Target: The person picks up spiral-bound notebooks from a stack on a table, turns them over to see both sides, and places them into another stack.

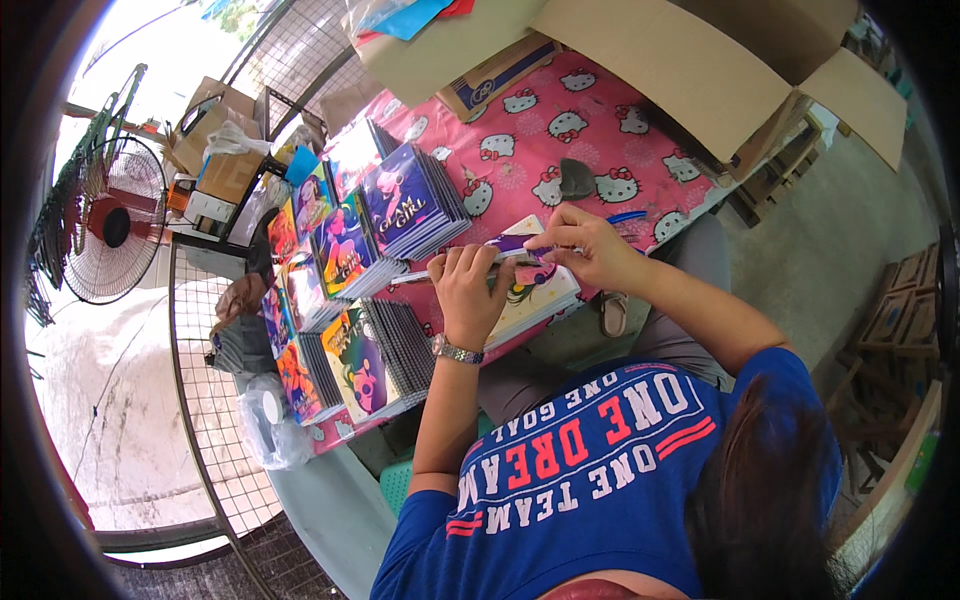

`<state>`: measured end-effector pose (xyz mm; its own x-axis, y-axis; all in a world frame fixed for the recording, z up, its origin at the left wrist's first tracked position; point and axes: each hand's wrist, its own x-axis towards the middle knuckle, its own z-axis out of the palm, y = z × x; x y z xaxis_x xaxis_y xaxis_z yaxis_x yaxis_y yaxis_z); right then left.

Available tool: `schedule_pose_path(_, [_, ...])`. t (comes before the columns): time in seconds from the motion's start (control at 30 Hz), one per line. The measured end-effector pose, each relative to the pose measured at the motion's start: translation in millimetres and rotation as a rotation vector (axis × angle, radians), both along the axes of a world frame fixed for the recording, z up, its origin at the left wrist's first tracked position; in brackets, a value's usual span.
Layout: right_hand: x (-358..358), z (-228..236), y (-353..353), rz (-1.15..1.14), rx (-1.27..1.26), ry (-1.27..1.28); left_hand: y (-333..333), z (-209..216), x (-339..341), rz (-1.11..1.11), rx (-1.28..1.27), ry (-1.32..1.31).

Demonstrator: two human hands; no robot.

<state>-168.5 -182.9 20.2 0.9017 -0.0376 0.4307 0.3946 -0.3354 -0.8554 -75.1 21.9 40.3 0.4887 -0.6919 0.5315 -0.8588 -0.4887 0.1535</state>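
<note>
In front of me, a notebook with a purple cover (pixel 514 242) is tilted up over a pile of pale yellow notebooks (pixel 545 303). My left hand (pixel 466 292), with a metal watch at its wrist, is closed round the near left side of the tilted notebook. The fingers of my right hand (pixel 588 248) are pinched together at its upper right edge; what is between their tips is too small to make out. Left of my left hand stand several stacks of spiral notebooks (pixel 405 205) with colourful covers.
A pink patterned cloth (pixel 520 125) covers the table. Beyond my right hand lie a dark grey lump (pixel 576 180) and a blue pen (pixel 627 216). Open cardboard boxes (pixel 680 75) stand at the far side. A fan (pixel 116 228) and a clear plastic bag (pixel 272 425) are at left.
</note>
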Motion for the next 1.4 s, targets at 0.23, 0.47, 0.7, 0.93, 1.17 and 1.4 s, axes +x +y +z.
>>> schedule_pose_path(0.23, [9, 3, -10, 0.047, -0.046, -0.062, -6, 2, -1, -0.029, 0.019, 0.029])
schedule_pose_path(0.47, [8, 0, -10, 0.124, 0.096, 0.137, -3, 0, 3, -0.059, 0.015, 0.008])
schedule_pose_path(0.7, [3, 7, -8, 0.024, -0.124, 0.014, 0, 0, 8, -0.077, -0.014, 0.013])
schedule_pose_path(0.93, [6, 27, -3, 0.196, 0.197, 0.473, -7, 8, 1, -0.059, 0.009, 0.026])
schedule_pose_path(1.17, [6, 22, -4, -0.009, -0.174, 0.046, -14, 7, -5, -0.101, 0.068, 0.053])
schedule_pose_path(1.4, [9, 12, -3, -0.032, -0.117, -0.035, -13, 7, 0, -0.102, 0.075, 0.081])
